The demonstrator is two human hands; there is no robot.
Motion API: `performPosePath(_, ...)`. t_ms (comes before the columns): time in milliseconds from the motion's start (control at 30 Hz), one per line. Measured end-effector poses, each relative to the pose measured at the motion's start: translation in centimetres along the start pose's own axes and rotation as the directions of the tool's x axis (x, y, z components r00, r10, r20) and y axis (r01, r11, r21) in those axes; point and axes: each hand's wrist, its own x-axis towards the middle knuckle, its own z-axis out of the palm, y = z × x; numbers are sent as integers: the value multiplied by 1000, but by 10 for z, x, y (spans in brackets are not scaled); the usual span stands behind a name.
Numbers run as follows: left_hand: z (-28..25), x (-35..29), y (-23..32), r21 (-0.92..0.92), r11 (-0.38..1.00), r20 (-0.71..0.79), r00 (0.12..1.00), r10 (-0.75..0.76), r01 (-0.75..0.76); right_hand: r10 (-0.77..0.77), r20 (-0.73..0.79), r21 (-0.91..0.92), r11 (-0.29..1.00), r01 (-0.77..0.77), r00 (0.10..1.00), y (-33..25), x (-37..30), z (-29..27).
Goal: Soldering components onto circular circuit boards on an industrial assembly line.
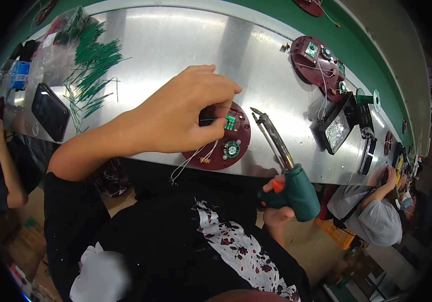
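Leftward, green strands (91,58); left hand (190,113) overlaps maroon disc (242,137).

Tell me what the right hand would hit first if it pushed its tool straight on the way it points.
Leading with the soldering gun, the right hand would probably meet the left hand first, at its bent fingers; depth is unclear, so it might pass above or below.
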Motion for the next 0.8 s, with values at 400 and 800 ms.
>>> performPosePath(400,9,-3,-3,38,999,-18,1000,-18,19,-183,58,-119,975,188,981,-2,9,12)
performPosePath(800,11,0,-3,39,999,-40,999,-37,39,-156,110,-161,972,172,982,1,9,3)
